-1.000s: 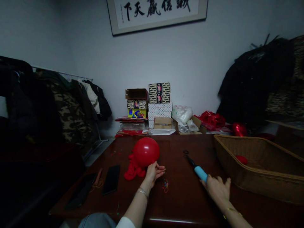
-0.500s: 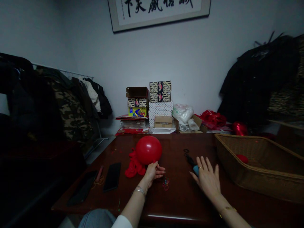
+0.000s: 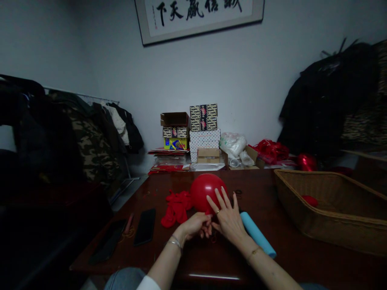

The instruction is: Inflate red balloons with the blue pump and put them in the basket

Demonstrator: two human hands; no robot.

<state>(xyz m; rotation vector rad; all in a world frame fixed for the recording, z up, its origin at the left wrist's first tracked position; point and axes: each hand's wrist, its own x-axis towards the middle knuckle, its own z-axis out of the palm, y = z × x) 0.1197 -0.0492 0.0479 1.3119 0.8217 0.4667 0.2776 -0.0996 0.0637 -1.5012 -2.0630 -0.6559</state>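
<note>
A round, inflated red balloon (image 3: 203, 192) stands over the middle of the table, its neck pinched in the fingers of my left hand (image 3: 196, 225). My right hand (image 3: 229, 219) reaches in from the right with its fingers spread over the near right side of the balloon. Whether its fingertips press on the rubber I cannot tell. Just left of the balloon lies a heap of limp red balloons (image 3: 177, 209). To the right of my right hand rests a light blue tube (image 3: 258, 235), its far end hidden by that hand. Small coloured rubber bands (image 3: 214, 238) are mostly covered by my hands.
A wicker basket (image 3: 326, 221) with a red balloon (image 3: 310, 200) in it stands on the right. Two dark phones, one here (image 3: 145, 226), lie on the left near a yellow band (image 3: 126, 234). Stacked boxes (image 3: 204, 139) stand behind the table (image 3: 187, 264).
My right hand has moved left, off the blue tube and up to the balloon. My left hand has carried the balloon a little to the right, still pinching its neck.
</note>
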